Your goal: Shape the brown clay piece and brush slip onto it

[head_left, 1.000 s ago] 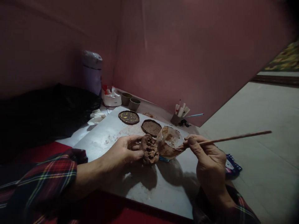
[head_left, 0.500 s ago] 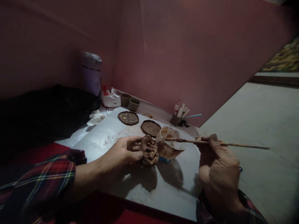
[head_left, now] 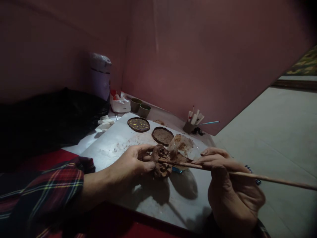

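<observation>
Your left hand [head_left: 135, 160] pinches the left edge of a lumpy, hollowed brown clay piece [head_left: 162, 172] above the white sheet [head_left: 99, 150]. Your right hand's [head_left: 232, 188] fingers pinch a long, thin brown wooden stick [head_left: 267, 178], tip at the clay's face.

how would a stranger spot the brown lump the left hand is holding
Find the big white sheet, then the left hand above it. The brown lump is in that hand's grip, just left of the clear bowl. It is thick and pitted with holes, unlike the two flat round pieces farther back.
</observation>
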Available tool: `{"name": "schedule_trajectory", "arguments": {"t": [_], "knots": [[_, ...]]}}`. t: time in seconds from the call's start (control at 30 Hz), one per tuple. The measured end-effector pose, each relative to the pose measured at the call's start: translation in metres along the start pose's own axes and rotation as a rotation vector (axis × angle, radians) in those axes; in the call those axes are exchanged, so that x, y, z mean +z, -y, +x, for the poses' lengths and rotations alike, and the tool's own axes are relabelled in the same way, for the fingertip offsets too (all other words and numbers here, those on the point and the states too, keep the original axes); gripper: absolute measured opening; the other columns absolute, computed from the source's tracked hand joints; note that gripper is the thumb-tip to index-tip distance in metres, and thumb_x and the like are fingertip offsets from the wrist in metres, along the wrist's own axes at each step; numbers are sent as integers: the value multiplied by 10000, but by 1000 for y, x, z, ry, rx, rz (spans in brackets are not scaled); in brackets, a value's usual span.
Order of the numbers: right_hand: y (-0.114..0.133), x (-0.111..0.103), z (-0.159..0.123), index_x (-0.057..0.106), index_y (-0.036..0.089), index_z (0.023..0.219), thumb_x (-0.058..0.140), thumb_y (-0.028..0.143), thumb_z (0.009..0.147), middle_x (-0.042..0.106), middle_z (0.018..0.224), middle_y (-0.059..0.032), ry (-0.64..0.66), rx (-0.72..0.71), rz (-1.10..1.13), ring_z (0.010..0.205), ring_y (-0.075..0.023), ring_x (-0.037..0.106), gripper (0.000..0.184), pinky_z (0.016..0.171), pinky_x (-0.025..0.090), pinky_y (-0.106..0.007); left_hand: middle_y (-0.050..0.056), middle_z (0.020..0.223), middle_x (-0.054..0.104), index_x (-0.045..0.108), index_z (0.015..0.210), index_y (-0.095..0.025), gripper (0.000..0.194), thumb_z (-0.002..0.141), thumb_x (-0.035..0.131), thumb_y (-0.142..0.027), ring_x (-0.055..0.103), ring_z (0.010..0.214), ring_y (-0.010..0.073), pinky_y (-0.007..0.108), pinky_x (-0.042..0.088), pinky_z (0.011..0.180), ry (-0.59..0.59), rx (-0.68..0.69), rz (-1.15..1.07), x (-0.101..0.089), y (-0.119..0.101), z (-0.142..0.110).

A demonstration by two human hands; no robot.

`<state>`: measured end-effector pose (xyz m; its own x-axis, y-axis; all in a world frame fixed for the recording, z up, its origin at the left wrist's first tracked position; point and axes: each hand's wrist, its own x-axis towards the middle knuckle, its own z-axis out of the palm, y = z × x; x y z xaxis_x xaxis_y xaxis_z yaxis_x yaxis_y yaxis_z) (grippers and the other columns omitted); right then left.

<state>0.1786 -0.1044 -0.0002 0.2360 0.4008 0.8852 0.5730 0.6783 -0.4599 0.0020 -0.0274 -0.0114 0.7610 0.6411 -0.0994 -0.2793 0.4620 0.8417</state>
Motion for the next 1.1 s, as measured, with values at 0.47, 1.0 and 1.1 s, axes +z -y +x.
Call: {"name": "schedule_trajectory", "arguments": {"t": [0.47,1.0,1.1], "knots": [[6,1,7,675,213,714,577,165,859,646,663,6,-168,68,106,721,-197,592,181,804,430,-408,115,949,721,640,1146,-123,419,733,693,-78,681,812,188,295,521,771,10,32,-11,2,-1,0],[8,-6,-1,656,199,728,574,194,883,679,709,-11,99,74,-17,812,-207,609,176,835,451,-413,100,930,731,661,1103,-132,390,721,664,-55,679,815,198,302,511,768,25,38,83,-5,3,1],[6,-6,-3,679,195,776,583,199,880,689,736,-19,138,50,1,806,-213,617,142,847,451,-444,97,911,736,663,1108,-127,400,715,662,-52,681,807,193,293,515,757,15,39,88,-4,2,1]]}}
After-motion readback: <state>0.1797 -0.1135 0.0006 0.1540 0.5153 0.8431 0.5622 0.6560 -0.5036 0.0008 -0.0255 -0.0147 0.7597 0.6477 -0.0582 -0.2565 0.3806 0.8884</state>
